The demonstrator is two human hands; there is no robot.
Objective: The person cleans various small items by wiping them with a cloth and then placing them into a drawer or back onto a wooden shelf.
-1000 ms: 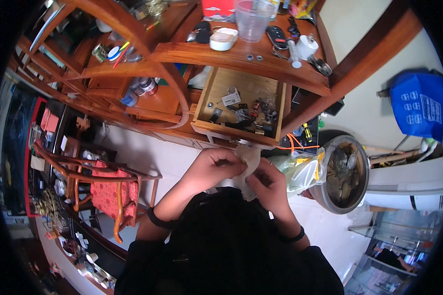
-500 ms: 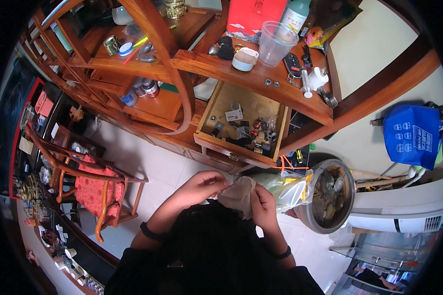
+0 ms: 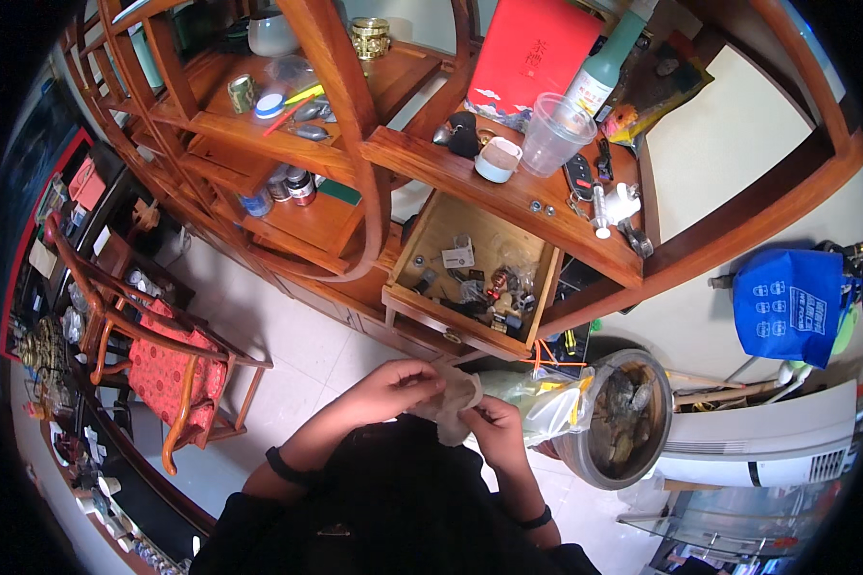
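In front of my chest, both hands hold a thin, crumpled, off-white sheet, cloth or tissue; I cannot tell which. My left hand pinches its left side with thumb and fingers. The right hand grips its lower right edge. Just beyond them stands a pulled-out wooden drawer, with small metal parts, a white card-like piece and clear plastic bits inside. Next to my right hand is a clear plastic bag with yellow marks.
Above the drawer, a wooden shelf carries a clear plastic cup, a small round container, a red box, a green bottle and a car key. A large pot stands right; a red-cushioned chair left.
My view has shifted, so the shelf and drawer appear a little lower. The sheet is turned and bunched differently between my hands, which are now closer together.
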